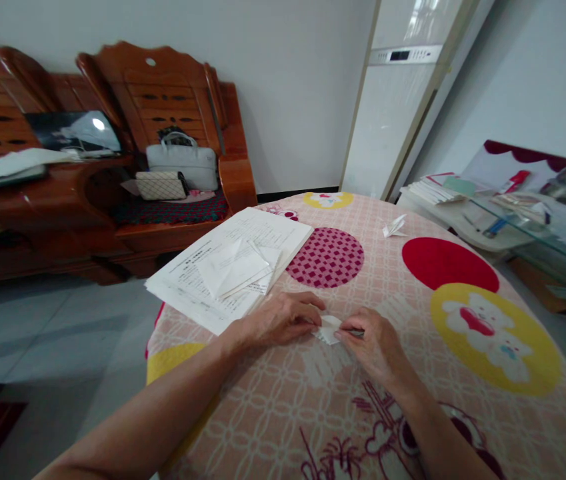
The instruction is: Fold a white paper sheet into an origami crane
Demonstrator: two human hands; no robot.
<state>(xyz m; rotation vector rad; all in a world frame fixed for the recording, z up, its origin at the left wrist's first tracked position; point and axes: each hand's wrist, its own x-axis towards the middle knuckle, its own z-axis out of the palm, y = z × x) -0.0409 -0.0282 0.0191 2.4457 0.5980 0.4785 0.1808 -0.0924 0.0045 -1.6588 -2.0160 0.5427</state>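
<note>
A small piece of folded white paper lies low over the tablecloth, between my two hands. My left hand pinches its left side with bent fingers. From the right, my right hand grips the opposite edge between thumb and fingertips. A narrow dark grey sliver shows at the right fingers, too small to make out. To the left, a stack of printed sheets carries several loose white paper pieces. Farther back on the right stands a folded white paper figure, pointed like a bird.
The round table wears a pink patterned tablecloth. Behind it are wooden armchairs with a grey handbag and a quilted purse. A tall white appliance stands by the wall. A glass-topped side table holds papers and metal pots.
</note>
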